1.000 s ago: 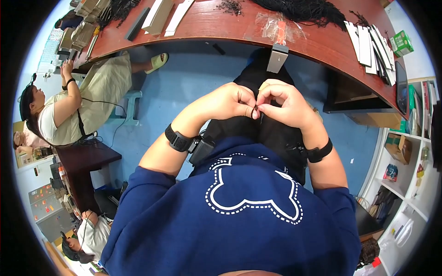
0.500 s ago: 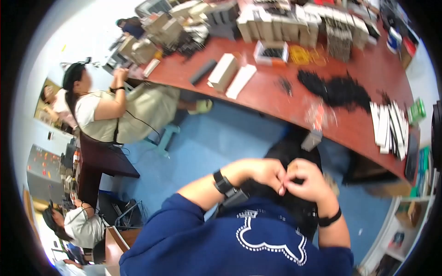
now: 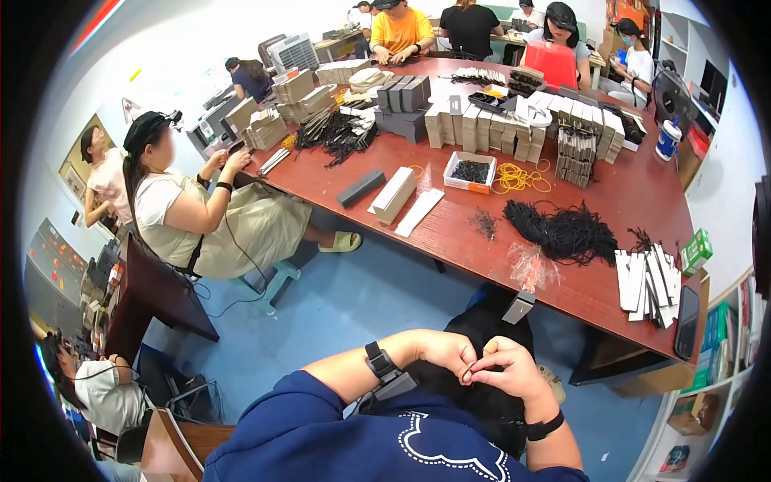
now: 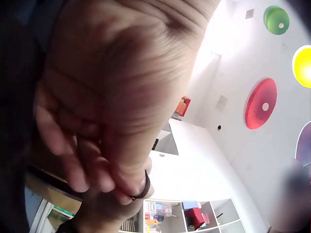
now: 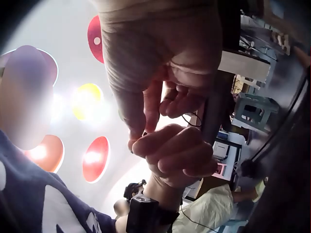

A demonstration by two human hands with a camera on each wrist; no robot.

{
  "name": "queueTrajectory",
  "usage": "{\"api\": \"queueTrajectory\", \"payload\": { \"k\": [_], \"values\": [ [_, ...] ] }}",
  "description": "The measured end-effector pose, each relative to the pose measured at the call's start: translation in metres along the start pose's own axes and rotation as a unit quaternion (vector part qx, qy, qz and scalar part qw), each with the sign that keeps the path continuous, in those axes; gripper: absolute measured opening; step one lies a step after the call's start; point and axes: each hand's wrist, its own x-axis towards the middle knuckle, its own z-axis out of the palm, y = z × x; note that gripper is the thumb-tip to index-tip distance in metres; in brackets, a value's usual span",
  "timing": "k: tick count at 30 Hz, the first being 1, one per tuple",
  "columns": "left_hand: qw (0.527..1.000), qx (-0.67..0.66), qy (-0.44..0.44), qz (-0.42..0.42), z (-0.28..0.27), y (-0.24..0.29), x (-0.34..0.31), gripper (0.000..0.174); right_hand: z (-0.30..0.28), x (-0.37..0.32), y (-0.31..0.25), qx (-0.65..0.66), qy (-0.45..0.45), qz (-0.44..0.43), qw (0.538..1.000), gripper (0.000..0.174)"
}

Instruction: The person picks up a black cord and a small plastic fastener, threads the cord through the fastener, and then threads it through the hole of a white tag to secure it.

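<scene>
My left hand (image 3: 446,352) and right hand (image 3: 510,369) meet fingertip to fingertip above my lap, in front of the table edge. Between them they pinch a thin black cord (image 4: 146,185), which shows as a short curved piece in the left wrist view; most of it is hidden by the fingers. In the right wrist view the thumb and index finger of both hands come together on it. Beyond the hands, a small grey box (image 3: 520,307) juts out from the edge of the red-brown table (image 3: 474,261).
A heap of black cords (image 3: 562,231), white strips (image 3: 646,281), a long box (image 3: 393,195) and a white tray of small black parts (image 3: 471,172) lie on the table. Stacked tags (image 3: 490,128) stand behind. A seated person (image 3: 181,189) works at the left.
The head view has tilted up, bringing the far tabletop and more people into sight, with my hands lower in the frame. Both hands stay together, fingertips still pinched.
</scene>
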Motion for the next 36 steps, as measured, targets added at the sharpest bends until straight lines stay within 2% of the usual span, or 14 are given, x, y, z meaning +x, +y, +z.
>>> {"api": "queueTrajectory", "payload": {
  "k": [8,12,14,17,19,21,24,25,28,30,31,33,34,36],
  "values": [
    [1.000,0.013,0.014,0.001,-0.001,-0.009,-0.004,0.017,0.007,-0.001,0.000,0.008,0.003,-0.002,1.000,0.015],
    [0.997,-0.061,0.032,0.042,-0.005,-0.010,-0.007,0.009,0.009,-0.003,0.011,0.086,0.050,0.077,0.992,0.005],
    [0.994,-0.050,0.092,0.030,-0.002,0.002,-0.013,0.007,0.011,0.000,0.018,0.084,0.066,0.029,0.994,0.005],
    [0.970,0.034,0.227,0.078,0.002,0.007,-0.010,0.006,0.023,0.004,0.029,0.179,0.141,0.095,0.969,0.007],
    [0.919,0.194,0.339,0.050,0.012,0.019,-0.009,0.006,0.029,0.001,0.038,0.109,0.178,0.088,0.974,0.005],
    [0.922,0.182,0.340,0.019,0.017,0.024,-0.010,0.004,0.033,-0.006,0.042,0.086,0.198,0.078,0.973,0.004],
    [0.962,-0.115,0.249,0.005,0.014,0.023,-0.009,0.004,0.033,-0.004,0.035,0.193,0.208,0.064,0.957,0.004],
    [0.962,-0.114,0.249,0.002,0.013,0.020,-0.010,0.004,0.032,-0.002,0.032,0.181,0.204,0.039,0.961,0.004],
    [0.961,0.034,0.273,0.019,0.015,0.022,-0.011,0.004,0.033,-0.002,0.031,0.166,0.209,0.018,0.964,0.004],
    [0.875,0.339,0.345,0.031,0.020,0.033,-0.012,0.004,0.033,-0.003,0.031,0.069,0.207,0.032,0.975,0.004],
    [0.875,0.339,0.344,0.031,0.020,0.031,-0.012,0.004,0.032,-0.003,0.028,0.070,0.208,0.033,0.975,0.004],
    [0.934,0.186,0.305,-0.004,0.019,0.026,-0.011,0.005,0.029,-0.004,0.022,-0.037,0.224,0.016,0.974,0.006],
    [0.935,0.185,0.303,-0.005,0.018,0.023,-0.011,0.005,0.028,-0.004,0.021,-0.036,0.225,0.018,0.974,0.006],
    [0.958,-0.115,0.260,0.023,0.016,0.018,-0.012,0.006,0.026,-0.004,0.020,-0.054,0.224,-0.014,0.973,0.008]
  ]
}}
